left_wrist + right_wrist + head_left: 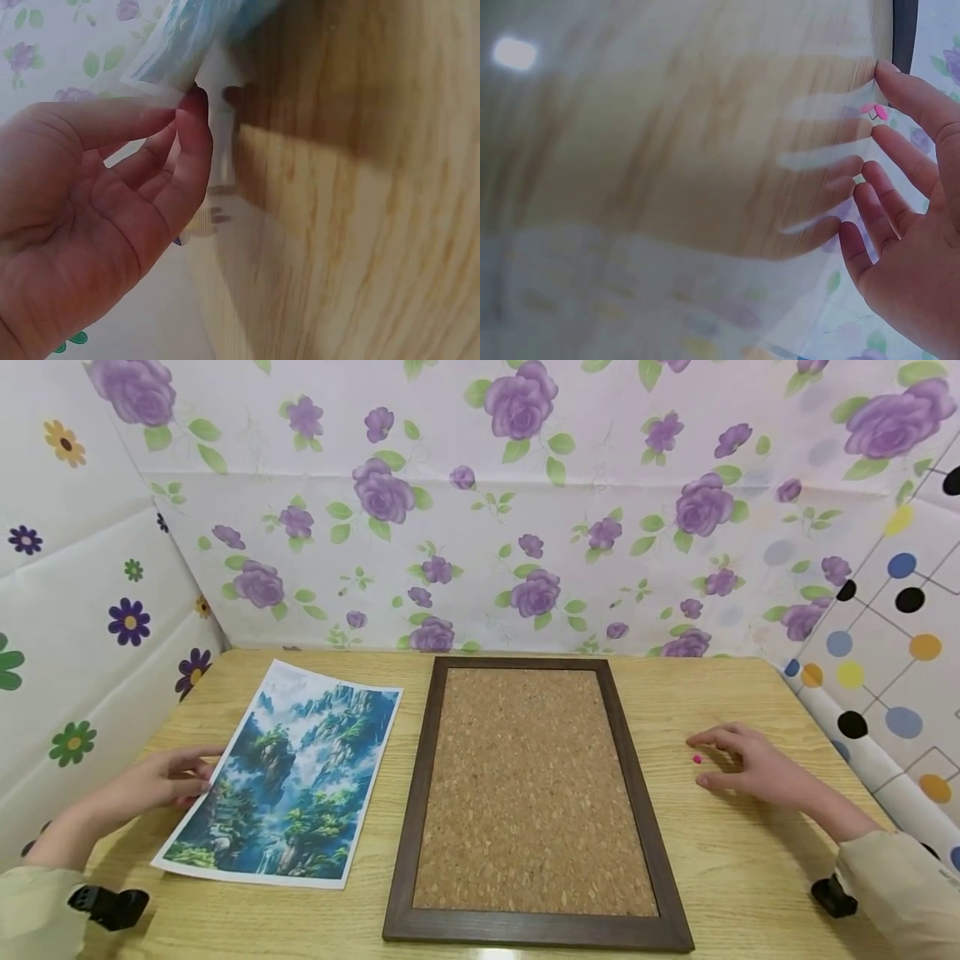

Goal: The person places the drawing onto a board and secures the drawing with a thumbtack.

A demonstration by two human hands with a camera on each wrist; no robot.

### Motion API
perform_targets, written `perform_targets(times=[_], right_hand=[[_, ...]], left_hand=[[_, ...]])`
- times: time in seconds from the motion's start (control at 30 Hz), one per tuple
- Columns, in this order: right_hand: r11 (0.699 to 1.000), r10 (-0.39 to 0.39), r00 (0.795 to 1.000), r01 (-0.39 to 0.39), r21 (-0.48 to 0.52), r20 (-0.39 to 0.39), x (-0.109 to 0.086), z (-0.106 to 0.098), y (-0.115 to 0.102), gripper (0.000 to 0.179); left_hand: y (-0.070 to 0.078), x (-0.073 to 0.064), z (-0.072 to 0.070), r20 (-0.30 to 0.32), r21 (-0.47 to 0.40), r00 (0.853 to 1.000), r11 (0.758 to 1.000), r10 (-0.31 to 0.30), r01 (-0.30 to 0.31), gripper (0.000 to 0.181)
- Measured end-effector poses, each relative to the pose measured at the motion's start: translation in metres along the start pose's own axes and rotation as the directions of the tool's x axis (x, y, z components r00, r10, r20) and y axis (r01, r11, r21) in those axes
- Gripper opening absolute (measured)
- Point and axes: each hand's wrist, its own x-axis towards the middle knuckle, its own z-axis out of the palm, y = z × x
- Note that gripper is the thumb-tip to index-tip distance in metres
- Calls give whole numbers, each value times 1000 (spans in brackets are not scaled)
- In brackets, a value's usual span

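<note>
At the left lies a paper print of a blue-green mountain landscape [300, 777], its edges lifted slightly. My left hand [161, 785] pinches the print's left edge between thumb and fingers; in the left wrist view, the hand [112, 180] has the paper [176, 52] at its fingertips. A cork board [532, 793] in a dark brown frame lies flat in the middle. To its right, a small pink pushpin [697, 759] sits on the table between the parted thumb and index finger of my right hand [757, 768]. Close up, that pushpin [880, 112] stands apart from the fingers.
The wood-grain table [720, 877] is glossy and reflects the right hand. Behind it stands a wall covering with purple flowers [382, 489]. A daisy-patterned covering [67, 610] closes off the left side, a dotted one [900, 677] the right.
</note>
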Motion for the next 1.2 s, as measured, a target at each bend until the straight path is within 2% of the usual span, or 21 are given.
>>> perform_targets(times=[0.1,0.27,0.4,0.63,0.77,0.87,1.0,1.2], right_hand=[[1000,-8,1000,8,-8,-8,0,0,0,50],[1000,-13,1000,13,-9,-8,0,-1,-1,50],[1000,-19,1000,19,-6,-8,0,-3,-1,50],[999,-39,999,38,-26,-24,0,-4,-1,49],[999,-34,999,33,-26,-22,0,-4,0,49],[999,-36,999,35,-28,-26,0,-3,0,49],[999,-42,998,41,-35,-36,0,-1,1,49],[999,-32,999,31,-31,-29,0,-1,4,46]], left_hand=[[-3,0,-2,9,-32,1000,999,22,-22,62],[-4,0,-5,31,-79,999,997,9,-6,63],[0,1,-7,19,-87,1000,996,11,-9,64],[7,3,-9,-20,-108,997,991,73,-75,64],[15,6,-7,-53,-124,990,983,129,-135,63],[23,10,-6,-75,-128,987,980,144,-153,63],[36,16,0,-90,-148,986,977,141,-153,65],[61,32,18,-81,-228,987,962,136,-151,68]])
